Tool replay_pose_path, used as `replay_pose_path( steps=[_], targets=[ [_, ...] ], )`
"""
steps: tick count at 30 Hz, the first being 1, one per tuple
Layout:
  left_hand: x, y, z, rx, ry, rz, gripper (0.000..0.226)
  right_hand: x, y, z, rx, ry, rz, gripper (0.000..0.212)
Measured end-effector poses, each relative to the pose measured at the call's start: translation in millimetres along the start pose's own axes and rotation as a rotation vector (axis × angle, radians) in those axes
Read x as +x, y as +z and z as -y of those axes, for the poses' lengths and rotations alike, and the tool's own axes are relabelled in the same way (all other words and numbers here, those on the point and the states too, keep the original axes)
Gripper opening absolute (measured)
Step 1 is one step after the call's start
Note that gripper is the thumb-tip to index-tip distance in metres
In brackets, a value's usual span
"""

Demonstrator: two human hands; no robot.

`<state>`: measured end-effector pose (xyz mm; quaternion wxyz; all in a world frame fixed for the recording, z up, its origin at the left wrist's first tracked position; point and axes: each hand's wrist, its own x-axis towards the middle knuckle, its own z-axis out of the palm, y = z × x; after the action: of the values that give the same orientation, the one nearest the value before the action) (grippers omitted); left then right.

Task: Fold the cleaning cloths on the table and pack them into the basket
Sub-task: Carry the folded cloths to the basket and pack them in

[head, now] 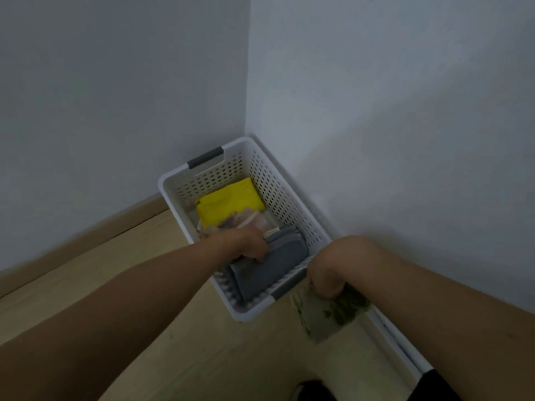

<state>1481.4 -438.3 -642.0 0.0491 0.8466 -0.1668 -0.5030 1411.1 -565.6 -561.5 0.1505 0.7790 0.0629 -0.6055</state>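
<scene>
A white perforated basket (289,204) with grey handles stands on a pale wood floor (144,285), pushed into the corner where two grey-white walls (115,82) meet. Inside it, a folded yellow cloth (228,202) lies at the far end, a patterned beige cloth (252,219) lies in the middle and overlaps the yellow one's near edge, and a folded grey cloth (269,264) fills the near end.

The left hand (249,244) reaches into the basket from its left side, fingers curled down onto the far edge of the grey cloth, just beside the beige one; whether it grips or only presses cannot be told.

The right hand (327,280) is closed on a folded green patterned cloth (327,316), which hangs outside the basket, just beside its near right corner and above the floor.
</scene>
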Motion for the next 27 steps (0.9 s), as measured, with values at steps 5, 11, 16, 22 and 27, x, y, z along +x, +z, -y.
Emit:
replay_pose_path(
  steps=[5,11,16,22,27],
  targets=[
    [3.7,2.5,1.0,0.025,0.017,-0.018,0.047,-3.0,-0.9,4.5,0.012,-0.005,0.005,0.044],
    [10.3,13.8,3.9,0.064,0.067,-0.130,0.049,-10.1,-5.5,15.7,-0.101,-0.083,-0.075,0.036],
    [5.6,14.3,4.0,0.206,0.071,-0.125,0.052,-21.7,-1.6,18.4,-0.028,-0.051,-0.071,0.040],
    [-22.7,-49.4,50.1,0.167,0.085,-0.323,0.044,-44.1,-51.5,5.3,0.102,-0.033,-0.278,0.048],
    [-65.8,-70.2,87.7,0.160,0.094,-0.657,0.032,-20.7,-92.8,41.9,-0.013,-0.127,-0.384,0.044]
  ],
)
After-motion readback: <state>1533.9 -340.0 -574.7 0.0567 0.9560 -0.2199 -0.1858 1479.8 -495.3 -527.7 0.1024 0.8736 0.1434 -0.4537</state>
